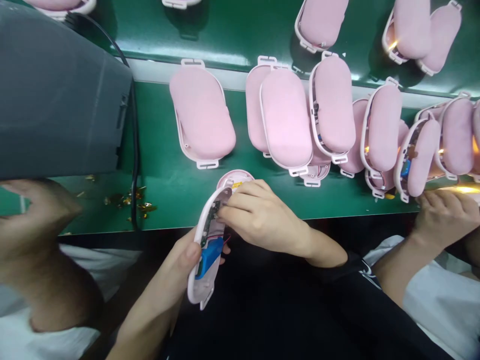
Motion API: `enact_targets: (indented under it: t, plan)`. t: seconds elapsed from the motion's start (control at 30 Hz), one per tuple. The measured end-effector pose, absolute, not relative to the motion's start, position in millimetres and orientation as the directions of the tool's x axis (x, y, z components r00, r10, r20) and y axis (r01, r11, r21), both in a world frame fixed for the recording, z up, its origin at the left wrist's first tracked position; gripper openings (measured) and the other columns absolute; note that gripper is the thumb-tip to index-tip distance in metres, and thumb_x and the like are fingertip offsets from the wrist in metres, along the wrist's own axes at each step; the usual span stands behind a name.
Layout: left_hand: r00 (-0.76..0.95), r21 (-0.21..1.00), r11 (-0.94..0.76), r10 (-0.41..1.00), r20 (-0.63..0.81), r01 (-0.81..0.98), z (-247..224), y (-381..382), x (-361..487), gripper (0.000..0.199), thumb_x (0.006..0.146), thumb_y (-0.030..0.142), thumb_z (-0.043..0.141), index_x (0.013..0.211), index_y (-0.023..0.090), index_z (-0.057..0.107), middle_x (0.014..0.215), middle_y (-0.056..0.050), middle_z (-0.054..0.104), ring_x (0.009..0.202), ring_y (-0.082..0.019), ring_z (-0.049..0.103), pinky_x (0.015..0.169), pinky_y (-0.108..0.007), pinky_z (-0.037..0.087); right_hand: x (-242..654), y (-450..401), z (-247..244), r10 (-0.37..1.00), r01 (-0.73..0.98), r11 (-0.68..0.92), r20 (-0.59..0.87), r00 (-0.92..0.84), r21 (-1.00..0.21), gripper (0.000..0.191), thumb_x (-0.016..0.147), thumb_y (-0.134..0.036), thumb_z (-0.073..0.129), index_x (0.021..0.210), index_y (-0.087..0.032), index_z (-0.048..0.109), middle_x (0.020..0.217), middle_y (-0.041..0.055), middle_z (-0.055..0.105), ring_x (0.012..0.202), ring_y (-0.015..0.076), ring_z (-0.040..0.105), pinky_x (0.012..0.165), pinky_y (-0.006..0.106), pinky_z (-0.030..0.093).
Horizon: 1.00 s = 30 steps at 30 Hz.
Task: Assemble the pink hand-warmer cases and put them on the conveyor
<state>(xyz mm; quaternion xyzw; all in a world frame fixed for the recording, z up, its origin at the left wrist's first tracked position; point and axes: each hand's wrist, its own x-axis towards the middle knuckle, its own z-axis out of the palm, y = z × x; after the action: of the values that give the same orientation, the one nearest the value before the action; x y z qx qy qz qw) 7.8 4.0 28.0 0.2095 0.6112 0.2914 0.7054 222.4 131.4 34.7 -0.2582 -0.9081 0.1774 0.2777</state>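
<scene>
My left hand (pixel 187 257) grips an opened pink and white oval casing (pixel 195 280), tilted on its side above the table's near edge. Inside it show a blue battery pack (pixel 210 257), a green circuit board (pixel 210 220) and thin red and black wires. The fingers of my right hand (pixel 253 212) are closed together at the casing's upper end, beside the board. Whatever they pinch is hidden behind the knuckles. Just beyond them, a pink cover part (pixel 236 176) with a bit of yellow on it shows at the casing's top.
Several pink casings, such as a single one (pixel 202 112) and a stacked one (pixel 287 120), lie across the green table (pixel 157 130). A dark grey bin (pixel 60 95) and black cable (pixel 134 150) are at left. Gold scraps (pixel 129 202) lie nearby. Co-workers' hands flank both sides.
</scene>
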Motion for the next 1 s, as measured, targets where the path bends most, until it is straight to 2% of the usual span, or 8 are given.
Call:
enact_targets:
  t: [0.17,0.33,0.5,0.6,0.7,0.87,0.93,1.0]
  plan:
    - [0.132,0.736,0.677,0.733,-0.668,-0.035,33.2,14.9,7.6,0.072,0.081,0.086,0.073,0.107,0.019,0.077,0.089,-0.012,0.081,0.078,-0.03,0.074,0.066,-0.035,0.063,216.9,132.5,22.9,0.62,0.376,0.757,0.405,-0.672,-0.535,0.019,0.111,-0.026,0.063,0.103,-0.019,0.079,0.095,0.0004,0.081,0.097,0.017,0.066,0.089,0.034,0.045]
    - [0.037,0.683,0.721,0.69,-0.723,-0.116,37.1,10.2,15.6,0.074,0.074,0.085,0.08,0.109,0.019,0.079,0.093,-0.01,0.081,0.085,-0.031,0.075,0.072,-0.036,0.064,226.1,136.6,21.0,0.692,0.433,0.701,0.391,-0.607,-0.567,0.022,0.11,-0.041,0.066,0.112,-0.025,0.08,0.108,0.0026,0.082,0.105,0.0191,0.064,0.091,0.037,0.043]
    - [-0.093,0.655,0.688,0.664,-0.742,-0.311,37.9,1.9,24.6,0.081,0.078,0.086,0.077,0.126,0.02,0.081,0.1,-0.008,0.082,0.092,-0.029,0.076,0.081,-0.035,0.066,261.9,135.6,37.5,0.484,0.329,0.817,0.253,-0.838,-0.473,0.018,0.11,-0.02,0.064,0.116,-0.029,0.078,0.111,-0.0006,0.078,0.101,0.0176,0.06,0.084,0.036,0.04]
    - [-0.062,0.631,0.688,0.657,-0.751,-0.357,33.8,0.3,21.7,0.081,0.079,0.087,0.075,0.124,0.019,0.081,0.099,-0.009,0.083,0.086,-0.027,0.077,0.078,-0.033,0.066,263.8,129.0,34.7,0.432,0.357,0.864,0.157,-0.888,-0.355,0.015,0.11,-0.022,0.066,0.11,-0.028,0.08,0.11,-0.0004,0.078,0.1,0.018,0.06,0.084,0.039,0.039]
    - [-0.063,0.605,0.688,0.638,-0.767,-0.401,31.4,-1.1,17.7,0.081,0.077,0.087,0.076,0.118,0.018,0.082,0.097,-0.01,0.084,0.087,-0.03,0.079,0.08,-0.037,0.068,249.9,123.7,20.7,0.414,0.294,0.872,0.27,-0.869,-0.391,0.021,0.112,-0.021,0.061,0.106,-0.026,0.08,0.105,-0.0015,0.079,0.094,0.0144,0.065,0.082,0.034,0.047]
    - [-0.038,0.566,0.701,0.614,-0.789,-0.433,23.6,-8.9,14.4,0.079,0.088,0.091,0.058,0.114,0.02,0.085,0.097,-0.007,0.086,0.095,-0.033,0.083,0.081,-0.043,0.067,215.4,115.1,1.4,0.666,0.279,0.693,0.441,-0.602,-0.665,0.017,0.111,-0.017,0.06,0.116,-0.019,0.077,0.111,-0.0024,0.086,0.097,0.0064,0.078,0.087,0.017,0.06]
    - [-0.041,0.546,0.692,0.602,-0.798,-0.472,21.0,-11.3,13.7,0.081,0.088,0.092,0.056,0.114,0.021,0.085,0.098,-0.007,0.087,0.091,-0.032,0.083,0.079,-0.042,0.069,203.7,111.1,-0.4,0.712,0.324,0.676,0.474,-0.518,-0.662,0.013,0.109,-0.016,0.063,0.113,-0.017,0.076,0.103,-0.0034,0.086,0.089,0.007,0.079,0.083,0.019,0.062]
    - [-0.022,0.514,0.682,0.591,-0.807,-0.52,22.0,-11.6,13.4,0.084,0.079,0.093,0.068,0.11,0.017,0.086,0.096,-0.013,0.087,0.087,-0.034,0.084,0.076,-0.042,0.072,196.5,108.5,0.1,0.686,0.349,0.719,0.529,-0.5,-0.602,0.014,0.108,-0.013,0.063,0.109,-0.015,0.076,0.1,-0.0021,0.085,0.088,0.0093,0.079,0.081,0.022,0.062]
